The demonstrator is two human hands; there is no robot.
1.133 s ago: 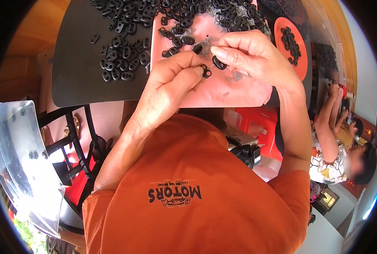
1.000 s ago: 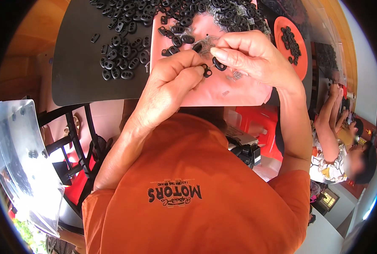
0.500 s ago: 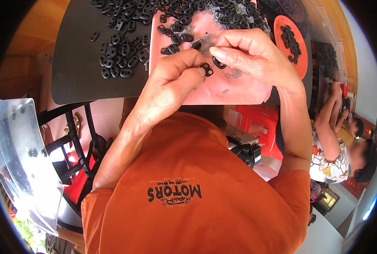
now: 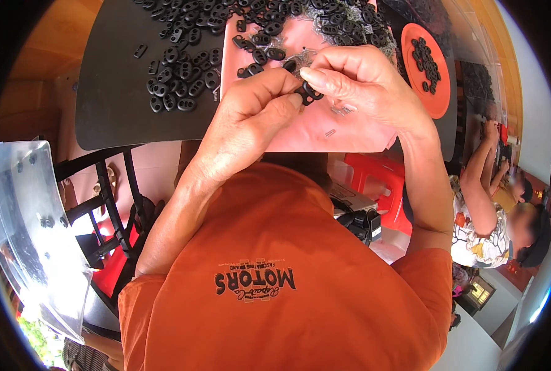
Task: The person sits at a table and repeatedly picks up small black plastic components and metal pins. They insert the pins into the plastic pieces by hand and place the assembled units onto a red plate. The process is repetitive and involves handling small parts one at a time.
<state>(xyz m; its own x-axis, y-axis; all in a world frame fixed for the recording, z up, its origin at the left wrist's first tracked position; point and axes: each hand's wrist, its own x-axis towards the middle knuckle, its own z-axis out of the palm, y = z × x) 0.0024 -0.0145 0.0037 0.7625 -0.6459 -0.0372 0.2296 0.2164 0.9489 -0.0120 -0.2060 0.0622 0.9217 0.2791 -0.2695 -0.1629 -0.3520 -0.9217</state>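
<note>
My left hand (image 4: 250, 117) pinches a small black cord-lock piece (image 4: 303, 96) with holes, between thumb and forefinger. Opposite it, my right hand (image 4: 368, 86) grips a black oval cord-lock shell (image 4: 314, 90) in its fingertips. The two pieces meet or overlap over the pink sheet (image 4: 356, 141); whether one sits inside the other is hidden by my fingers. Small metal springs (image 4: 342, 110) lie below my right hand, and a loose pair of springs (image 4: 330, 133) rests nearer the sheet's front edge.
Black cord-lock parts (image 4: 179, 79) are heaped on the dark table (image 4: 117, 114) to the left. More parts and springs (image 4: 343, 25) cover the sheet's far side. An orange plate (image 4: 439, 106) at right holds black pieces (image 4: 425, 62). A red stool (image 4: 380, 179) stands below; another person (image 4: 479, 229) sits at right.
My right hand has moved slightly left, bringing the oval shell against the piece in my left hand. Before, a small gap showed between them.
</note>
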